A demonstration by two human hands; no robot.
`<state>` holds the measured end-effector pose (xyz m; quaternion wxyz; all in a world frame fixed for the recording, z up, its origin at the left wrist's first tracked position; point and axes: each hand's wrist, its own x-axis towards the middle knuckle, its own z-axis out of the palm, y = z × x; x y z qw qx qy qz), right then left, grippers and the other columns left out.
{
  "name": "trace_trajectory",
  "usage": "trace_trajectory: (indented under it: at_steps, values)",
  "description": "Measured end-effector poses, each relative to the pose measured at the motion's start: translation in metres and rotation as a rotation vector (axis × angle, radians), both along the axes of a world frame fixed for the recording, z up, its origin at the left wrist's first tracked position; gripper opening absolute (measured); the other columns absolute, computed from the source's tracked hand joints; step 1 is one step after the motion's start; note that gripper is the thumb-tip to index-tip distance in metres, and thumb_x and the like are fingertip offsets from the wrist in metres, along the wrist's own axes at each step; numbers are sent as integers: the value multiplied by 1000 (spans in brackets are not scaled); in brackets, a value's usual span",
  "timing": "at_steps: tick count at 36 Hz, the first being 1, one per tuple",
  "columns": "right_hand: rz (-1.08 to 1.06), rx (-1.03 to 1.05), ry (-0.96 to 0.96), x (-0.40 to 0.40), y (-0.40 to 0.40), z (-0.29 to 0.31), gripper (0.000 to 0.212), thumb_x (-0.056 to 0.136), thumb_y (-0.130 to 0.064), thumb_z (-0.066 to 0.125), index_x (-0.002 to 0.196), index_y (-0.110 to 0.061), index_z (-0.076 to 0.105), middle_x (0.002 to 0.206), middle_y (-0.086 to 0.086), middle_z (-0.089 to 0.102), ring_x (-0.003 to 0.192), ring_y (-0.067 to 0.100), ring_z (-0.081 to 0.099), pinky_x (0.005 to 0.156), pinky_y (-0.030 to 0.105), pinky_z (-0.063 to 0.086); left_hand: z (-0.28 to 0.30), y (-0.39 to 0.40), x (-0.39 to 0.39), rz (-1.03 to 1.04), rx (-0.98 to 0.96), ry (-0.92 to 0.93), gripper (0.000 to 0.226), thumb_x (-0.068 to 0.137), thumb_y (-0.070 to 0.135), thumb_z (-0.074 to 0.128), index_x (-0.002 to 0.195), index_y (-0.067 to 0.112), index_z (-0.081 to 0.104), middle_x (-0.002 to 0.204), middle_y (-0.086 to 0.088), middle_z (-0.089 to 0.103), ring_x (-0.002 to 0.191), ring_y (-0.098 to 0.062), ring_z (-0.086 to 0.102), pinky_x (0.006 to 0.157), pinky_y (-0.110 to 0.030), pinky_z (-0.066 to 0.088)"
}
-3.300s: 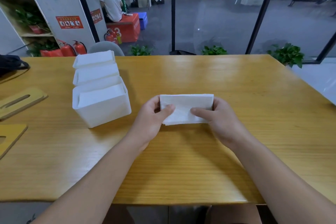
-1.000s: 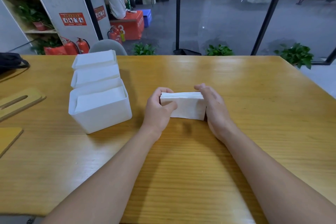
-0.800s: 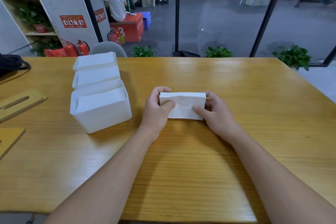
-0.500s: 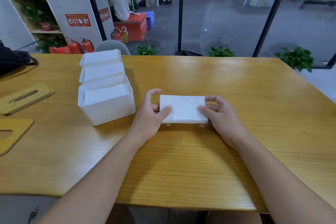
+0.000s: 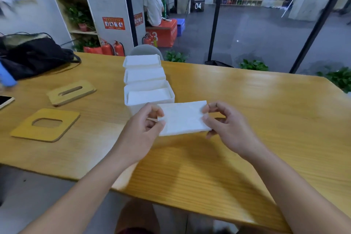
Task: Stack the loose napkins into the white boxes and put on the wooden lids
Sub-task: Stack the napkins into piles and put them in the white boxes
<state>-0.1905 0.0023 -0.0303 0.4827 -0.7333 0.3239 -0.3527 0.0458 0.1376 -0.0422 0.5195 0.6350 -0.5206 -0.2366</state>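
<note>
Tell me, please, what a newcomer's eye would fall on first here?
Probably the white napkin stack at centre, pinched at either end by the left hand and right hand. Behind it runs a row of white boxes, with two wooden lids lying to their left.

We see two bare forearms with no sleeves, watch or rings; our left hand [image 5: 141, 129] and right hand [image 5: 228, 129] wear no gloves.

Yellow wooden tabletop [image 5: 247, 97] carries three white boxes [image 5: 148, 93] in a touching row, two wooden lids [image 5: 71, 92] at left, a black bag [image 5: 32, 54] and a phone [image 5: 4, 100] at far left.
</note>
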Motion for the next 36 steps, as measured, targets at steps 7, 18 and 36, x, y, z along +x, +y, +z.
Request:
trace_trajectory:
  at_steps: [7, 18, 36]
  values:
    - [-36, -287, 179, 76, -18, 27, 15, 105, -30, 68, 116, -39, 67, 121, -17, 67, 82, 11, 69, 67, 32, 58, 36, -2, 55, 115, -21, -147, 15, 103, 23, 70, 111, 34, 64, 106, 3, 68, 78, -28, 62, 66, -34, 46]
    - [-10, -439, 517, 156, -57, 40, 14, 107, -34, 61, 121, -34, 63, 113, -7, 66, 96, 21, 64, 88, 43, 57, 30, -60, 113, 324, 288, -757, 17, 112, 20, 36, 108, 29, 50, 83, 7, 63, 102, -28, 46, 91, -42, 31]
    - [76, -482, 596, 156, -75, 30, 13, 100, -43, 74, 111, -38, 77, 115, -21, 62, 109, 13, 54, 112, 53, 44, 38, -65, 106, 342, 412, -986, 29, 103, 47, 51, 80, 31, 60, 83, 10, 60, 105, -25, 45, 93, -43, 34]
